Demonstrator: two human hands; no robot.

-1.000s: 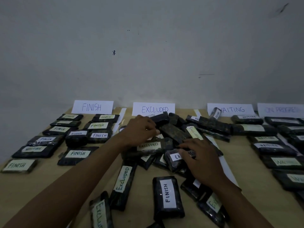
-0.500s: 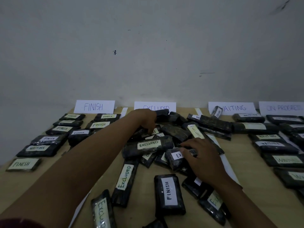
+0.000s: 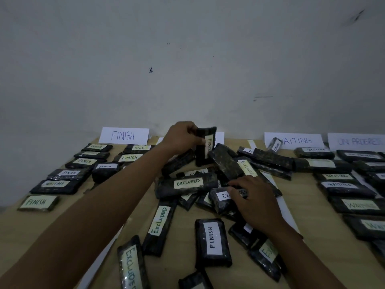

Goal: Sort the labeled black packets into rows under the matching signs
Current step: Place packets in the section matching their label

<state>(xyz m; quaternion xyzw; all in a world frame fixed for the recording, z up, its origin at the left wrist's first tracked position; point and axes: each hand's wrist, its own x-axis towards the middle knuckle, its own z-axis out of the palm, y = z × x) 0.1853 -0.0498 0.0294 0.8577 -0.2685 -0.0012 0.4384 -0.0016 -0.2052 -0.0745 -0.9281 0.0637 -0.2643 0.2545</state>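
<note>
My left hand (image 3: 182, 136) holds a black packet labeled FINISH (image 3: 205, 146) upright above the back of the middle pile, hiding most of the EXCLUDED sign behind it. My right hand (image 3: 253, 200) rests palm down on the pile, fingers over a packet labeled EXCLUDED (image 3: 223, 198). The jumbled pile holds more EXCLUDED packets (image 3: 187, 183) and a flat FINISH packet (image 3: 211, 241) near me. White signs stand against the wall: FINISH (image 3: 124, 135), WAITING (image 3: 300, 140), ON PROGRESS (image 3: 356, 141).
Rows of FINISH packets (image 3: 130, 157) lie at the left, with one WAITING packet (image 3: 55, 185) among them. WAITING packets (image 3: 343, 187) fill rows at the right. White paper strips (image 3: 277, 197) divide the wooden table (image 3: 308, 255). A grey wall rises behind.
My left hand reached to the back of the pile, closed on the FINISH packet and lifted it upright. My right hand stayed on the pile.
</note>
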